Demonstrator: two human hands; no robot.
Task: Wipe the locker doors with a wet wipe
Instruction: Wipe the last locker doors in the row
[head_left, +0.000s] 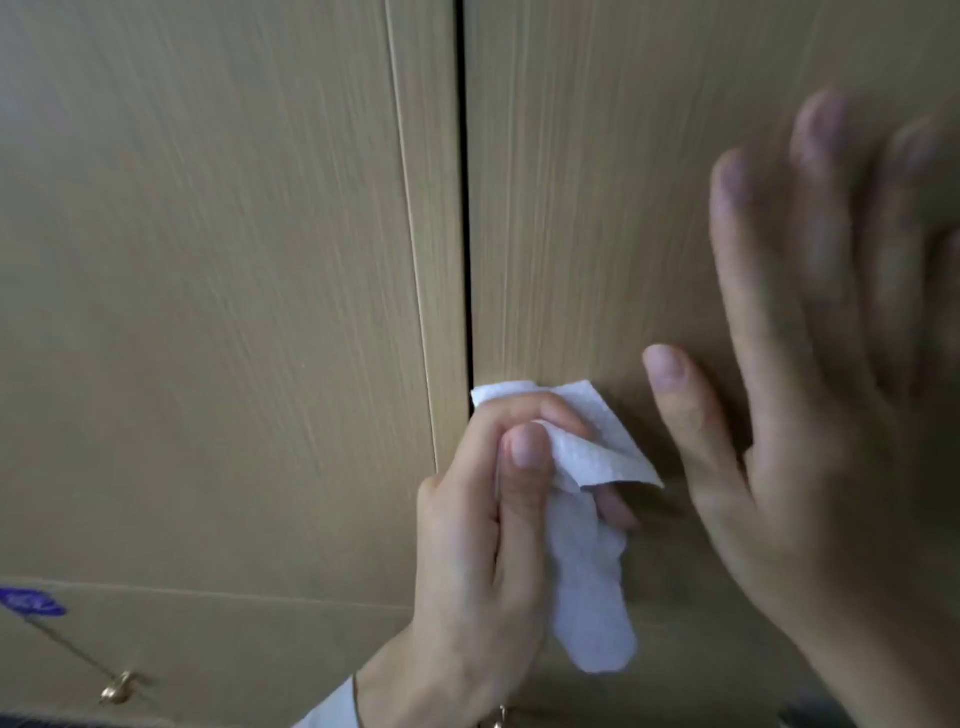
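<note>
Two light wood locker doors fill the view, the left door (208, 312) and the right door (597, 208), split by a dark vertical gap. My left hand (483, 545) grips a white wet wipe (587, 545) against the lower left part of the right door, close to the gap; the wipe's tail hangs below the fingers. My right hand (831, 389) is spread with straight fingers flat against the right door, to the right of the wipe, and looks blurred.
A lower door (234, 654) sits beneath the left door, with a small brass handle (120, 688) and a purple sticker (32, 603) at its left. Another brass fitting (498, 719) shows at the bottom edge.
</note>
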